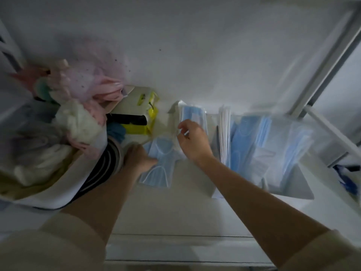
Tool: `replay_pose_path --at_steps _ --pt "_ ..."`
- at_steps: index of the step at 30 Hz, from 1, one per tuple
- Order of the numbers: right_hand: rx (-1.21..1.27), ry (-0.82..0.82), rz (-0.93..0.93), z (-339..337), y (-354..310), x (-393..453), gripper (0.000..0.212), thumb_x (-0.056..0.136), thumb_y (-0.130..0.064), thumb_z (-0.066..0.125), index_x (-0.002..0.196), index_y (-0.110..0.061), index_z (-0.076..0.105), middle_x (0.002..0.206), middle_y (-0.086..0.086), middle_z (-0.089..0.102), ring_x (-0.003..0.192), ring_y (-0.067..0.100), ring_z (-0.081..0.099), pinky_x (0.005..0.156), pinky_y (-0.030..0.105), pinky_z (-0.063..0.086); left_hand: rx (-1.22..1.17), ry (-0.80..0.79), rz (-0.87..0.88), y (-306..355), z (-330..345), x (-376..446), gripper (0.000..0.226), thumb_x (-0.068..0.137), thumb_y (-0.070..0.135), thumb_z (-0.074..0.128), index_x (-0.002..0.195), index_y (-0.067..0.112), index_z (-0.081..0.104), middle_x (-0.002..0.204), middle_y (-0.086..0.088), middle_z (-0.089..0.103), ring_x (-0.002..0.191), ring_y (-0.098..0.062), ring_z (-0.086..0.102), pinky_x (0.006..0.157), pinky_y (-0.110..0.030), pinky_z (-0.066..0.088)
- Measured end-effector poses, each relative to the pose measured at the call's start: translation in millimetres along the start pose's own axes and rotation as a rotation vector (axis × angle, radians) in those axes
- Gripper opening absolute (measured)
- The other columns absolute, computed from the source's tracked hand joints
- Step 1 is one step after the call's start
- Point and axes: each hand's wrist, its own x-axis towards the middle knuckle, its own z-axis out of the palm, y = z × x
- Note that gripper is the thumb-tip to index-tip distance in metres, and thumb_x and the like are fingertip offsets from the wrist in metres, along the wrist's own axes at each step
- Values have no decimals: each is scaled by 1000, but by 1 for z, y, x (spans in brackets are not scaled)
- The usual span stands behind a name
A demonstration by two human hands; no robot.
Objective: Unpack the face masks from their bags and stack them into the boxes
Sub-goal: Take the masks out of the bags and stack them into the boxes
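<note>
A few loose blue face masks lie on the white shelf in front of me. My left hand rests on their left edge and presses them down. A clear bag of blue masks stands against the wall behind them. My right hand is at this bag, fingers curled around its lower edge. To the right stands a clear box with upright stacks of blue and white masks inside.
A white bin full of pale cloths and gloves sits at the left, with a striped cloth at its rim. A yellow pack lies at the back wall. A grey metal post rises at the right.
</note>
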Motion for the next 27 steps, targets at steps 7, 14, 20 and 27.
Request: replay_pose_path --at_steps 7,14,20,27 --pt "17 -68 104 29 10 3 25 86 -8 52 109 -8 60 102 9 64 91 25 61 78 28 46 205 -55 91 -5 -1 14 119 50 67 80 142 7 34 141 -12 46 130 -28 46 99 -36 41" --pt "-7 -82 113 31 7 6 25 87 -9 51 110 -10 61 104 9 64 91 23 61 78 29 47 1 -166 -35 7 -1 10 65 60 34 82 115 8 57 108 -7 64 99 -25 64 77 -30 51" --pt "-12 -89 117 23 3 6 27 85 -8 53 112 -8 60 111 12 62 100 28 60 86 32 46 -473 -357 -287 16 -23 -5 21 78 11 68 89 5 51 88 -12 49 81 -24 50 71 -31 44" --pt "415 -206 517 -6 -33 -3 85 69 -46 76 137 -9 39 128 6 53 112 24 57 92 32 45 -1075 -369 -175 23 -57 -41 64 51 22 77 111 6 65 114 -17 66 103 -32 64 98 -46 49"
